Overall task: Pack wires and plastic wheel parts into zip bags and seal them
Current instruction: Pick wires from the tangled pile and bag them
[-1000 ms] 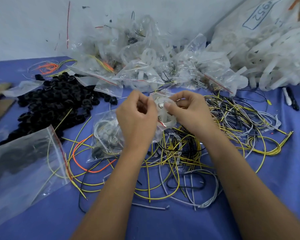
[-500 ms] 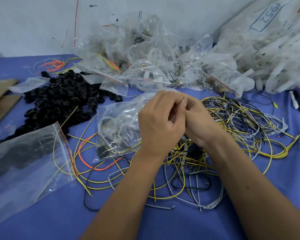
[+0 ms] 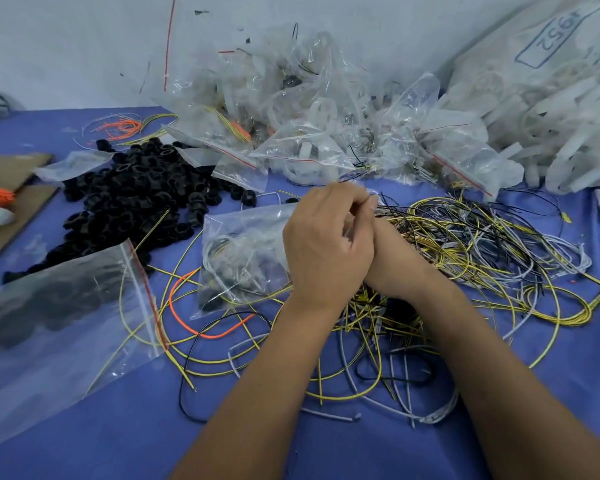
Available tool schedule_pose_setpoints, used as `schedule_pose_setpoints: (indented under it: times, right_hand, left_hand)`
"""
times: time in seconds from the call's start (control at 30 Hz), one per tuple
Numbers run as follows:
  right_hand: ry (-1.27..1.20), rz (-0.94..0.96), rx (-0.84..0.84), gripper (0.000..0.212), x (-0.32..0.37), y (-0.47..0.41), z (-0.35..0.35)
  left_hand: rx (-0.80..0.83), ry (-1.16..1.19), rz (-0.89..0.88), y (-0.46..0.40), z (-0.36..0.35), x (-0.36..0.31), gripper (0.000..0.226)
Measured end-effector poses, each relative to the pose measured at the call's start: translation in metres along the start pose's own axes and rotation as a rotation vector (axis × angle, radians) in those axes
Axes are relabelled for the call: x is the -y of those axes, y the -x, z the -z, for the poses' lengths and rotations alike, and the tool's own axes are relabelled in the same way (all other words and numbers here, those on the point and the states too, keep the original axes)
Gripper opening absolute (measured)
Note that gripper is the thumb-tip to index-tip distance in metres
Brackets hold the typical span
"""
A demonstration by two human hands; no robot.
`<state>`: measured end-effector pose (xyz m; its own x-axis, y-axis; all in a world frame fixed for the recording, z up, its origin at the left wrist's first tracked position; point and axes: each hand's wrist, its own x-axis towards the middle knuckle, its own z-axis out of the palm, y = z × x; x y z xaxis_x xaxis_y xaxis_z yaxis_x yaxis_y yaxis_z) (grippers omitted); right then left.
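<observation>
A clear zip bag [image 3: 243,258] holding wires and plastic parts lies on the blue table, its mouth end raised toward my hands. My left hand [image 3: 326,244] is curled over that end and pinches it. My right hand [image 3: 392,265] sits right behind the left, mostly hidden by it; its fingertips meet the left fingers at the bag's edge near the top. Loose yellow, black, white and orange wires [image 3: 465,258] spread under and to the right of my hands. A heap of black wheel parts [image 3: 125,199] lies to the left.
A pile of filled zip bags [image 3: 302,133] stands at the back against the wall, with a big bag of white plastic parts [image 3: 561,109] at the back right. An empty zip bag [image 3: 59,327] lies front left. Cardboard [image 3: 11,202] sits at the left edge.
My hands, apart a second ago at the bag's mouth, have come together, the left now covering the right. The bag has swung out to the left and lies flatter.
</observation>
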<state>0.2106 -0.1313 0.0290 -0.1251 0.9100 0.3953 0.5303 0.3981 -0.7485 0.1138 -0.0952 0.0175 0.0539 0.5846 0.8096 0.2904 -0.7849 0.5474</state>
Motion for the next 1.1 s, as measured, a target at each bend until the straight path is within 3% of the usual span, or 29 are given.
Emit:
schedule_pose_setpoints:
  times: [0.23,0.53,0.7,0.83,1.1]
  right_hand:
    - [0.046,0.045,-0.003,0.078,0.0,-0.004,0.001]
    - [-0.384,-0.091,-0.189,0.026,-0.003,0.0,-0.002]
    - [-0.56,-0.147,-0.125,0.016,-0.007,-0.002,-0.007]
    - [-0.431,-0.16,0.09,0.037,-0.006,0.002,-0.004]
    - [-0.29,-0.17,0.193,0.049,0.0,0.005,0.001]
  left_hand:
    - [0.021,0.038,-0.024,0.0,-0.001,-0.001,0.006]
    - [0.039,0.036,-0.064,0.0,0.0,-0.003,0.004]
    - [0.017,0.054,-0.105,0.001,-0.002,-0.003,0.006]
    - [0.011,0.075,-0.076,0.002,-0.002,-0.001,0.008]
    - [0.004,0.088,-0.056,0.0,-0.001,-0.002,0.01]
